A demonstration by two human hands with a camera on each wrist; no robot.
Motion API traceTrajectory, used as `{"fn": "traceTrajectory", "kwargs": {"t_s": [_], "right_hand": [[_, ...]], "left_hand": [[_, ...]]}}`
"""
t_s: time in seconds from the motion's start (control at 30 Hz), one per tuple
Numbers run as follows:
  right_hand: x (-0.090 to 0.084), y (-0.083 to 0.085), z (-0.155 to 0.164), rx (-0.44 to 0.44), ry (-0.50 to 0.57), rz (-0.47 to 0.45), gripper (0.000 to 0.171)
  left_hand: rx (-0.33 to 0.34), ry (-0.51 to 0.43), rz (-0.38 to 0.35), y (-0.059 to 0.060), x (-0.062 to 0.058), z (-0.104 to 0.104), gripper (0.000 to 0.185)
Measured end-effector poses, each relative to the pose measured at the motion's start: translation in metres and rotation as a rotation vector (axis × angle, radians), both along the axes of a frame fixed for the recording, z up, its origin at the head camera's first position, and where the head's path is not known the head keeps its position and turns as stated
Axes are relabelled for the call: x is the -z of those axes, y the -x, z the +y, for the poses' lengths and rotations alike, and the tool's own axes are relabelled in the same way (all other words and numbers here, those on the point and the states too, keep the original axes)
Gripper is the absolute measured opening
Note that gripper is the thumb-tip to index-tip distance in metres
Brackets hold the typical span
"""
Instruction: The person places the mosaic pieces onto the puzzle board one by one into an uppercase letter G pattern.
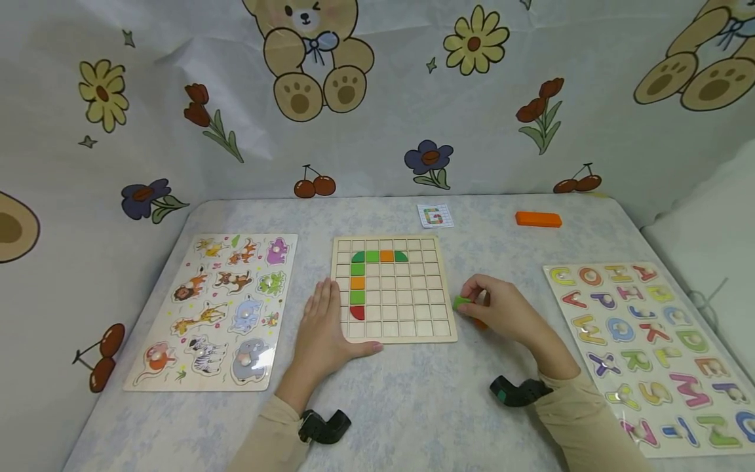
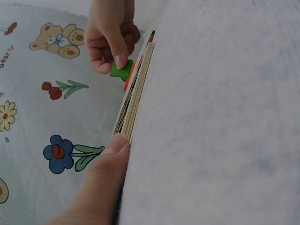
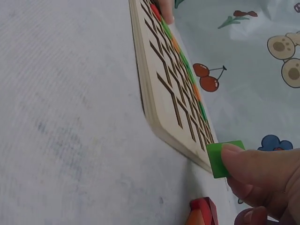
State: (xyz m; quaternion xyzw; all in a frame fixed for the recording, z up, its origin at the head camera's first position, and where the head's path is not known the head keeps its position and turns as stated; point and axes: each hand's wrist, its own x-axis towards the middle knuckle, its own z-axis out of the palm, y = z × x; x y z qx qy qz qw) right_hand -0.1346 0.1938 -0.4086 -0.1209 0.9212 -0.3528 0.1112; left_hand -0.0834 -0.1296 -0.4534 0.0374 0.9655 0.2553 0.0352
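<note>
Beside the grid board (image 1: 394, 290), right hand (image 1: 501, 311) seemingly pinches green block (image 1: 462, 303).

A table (image 1: 413, 406) covered in a pale, faintly mottled cloth fills the near scene. Behind it and to the left and right hangs a creased white printed backdrop (image 1: 177, 78) with teddy bears, yellow and blue flowers, red tulips and cherries. A plain white surface (image 1: 702, 223) shows at the far right. The light is soft and even.
</note>
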Motion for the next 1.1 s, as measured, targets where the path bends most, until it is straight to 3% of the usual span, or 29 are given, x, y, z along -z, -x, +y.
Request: {"fn": "traceTrajectory", "kwargs": {"t_s": [0.17, 0.73, 1.1], "right_hand": [[0.001, 0.003, -0.017, -0.021, 0.074, -0.023, 0.017], [0.008, 0.004, -0.106, -0.180, 0.162, -0.071, 0.013], [0.010, 0.003, -0.134, -0.173, 0.074, 0.031, 0.013]], "left_hand": [[0.002, 0.001, 0.001, 0.000, 0.001, 0.000, 0.147], [-0.008, 0.009, 0.022, 0.000, 0.002, 0.000, 0.147], [-0.001, 0.012, 0.035, 0.000, 0.003, 0.000, 0.147]]}}
